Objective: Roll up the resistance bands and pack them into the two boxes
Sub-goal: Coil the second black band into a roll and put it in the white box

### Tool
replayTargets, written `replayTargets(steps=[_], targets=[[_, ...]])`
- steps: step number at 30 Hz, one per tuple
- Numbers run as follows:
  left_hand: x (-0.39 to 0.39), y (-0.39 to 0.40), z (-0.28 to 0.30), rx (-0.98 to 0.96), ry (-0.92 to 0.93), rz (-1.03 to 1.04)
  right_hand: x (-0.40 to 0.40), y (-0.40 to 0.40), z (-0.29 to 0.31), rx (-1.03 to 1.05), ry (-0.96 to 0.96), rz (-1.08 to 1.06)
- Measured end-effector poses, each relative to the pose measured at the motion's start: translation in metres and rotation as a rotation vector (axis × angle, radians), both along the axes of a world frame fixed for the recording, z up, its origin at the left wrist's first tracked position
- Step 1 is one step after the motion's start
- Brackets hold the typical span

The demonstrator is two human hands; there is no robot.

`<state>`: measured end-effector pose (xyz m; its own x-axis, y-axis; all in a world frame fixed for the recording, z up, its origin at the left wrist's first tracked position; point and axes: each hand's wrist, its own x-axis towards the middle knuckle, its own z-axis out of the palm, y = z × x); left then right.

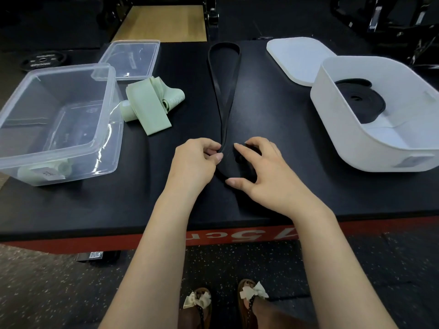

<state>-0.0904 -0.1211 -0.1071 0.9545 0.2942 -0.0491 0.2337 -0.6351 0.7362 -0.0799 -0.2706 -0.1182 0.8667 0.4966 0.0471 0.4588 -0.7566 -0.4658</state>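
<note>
Two hands: the left hand and the right hand. Two boxes: one clear box and one white box. Two lids: a clear lid and a white lid. Two black bands: a long band and a coiled band. Two green bands: a loose band and a rolled band. One weight plate. Two shoes: the left shoe and the right shoe.

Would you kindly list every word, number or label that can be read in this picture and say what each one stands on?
"5c", seen upside down and partly hidden by the arms: white print on the red front edge of the black platform.
Print on the loose pale green resistance band: too blurred to read.
White lettering on the black weight plate: too small.
QR sticker under the platform: unreadable.
Grey label on the white plastic box: blank or blurred.
</note>
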Motion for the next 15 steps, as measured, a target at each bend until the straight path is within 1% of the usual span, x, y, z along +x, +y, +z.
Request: replayTargets(steps=[3,7,12,15], targets=[[0.000,-0.001,0.000,-0.001,0.012,0.009,-0.005,0.000,0.004,-0.058,-0.036,-0.102],[0.001,-0.003,0.000,0.025,0.010,0.005,-0.012,0.002,0.009,-0.226,-0.169,-0.270],[-0.001,-0.006,0.000,0.045,0.004,0.010,-0.018,0.021,0.002,-0.185,-0.204,-0.361],[-0.001,-0.005,0.000,0.025,0.016,-0.004,-0.014,0.021,-0.002,-0.140,-0.195,-0.341]])
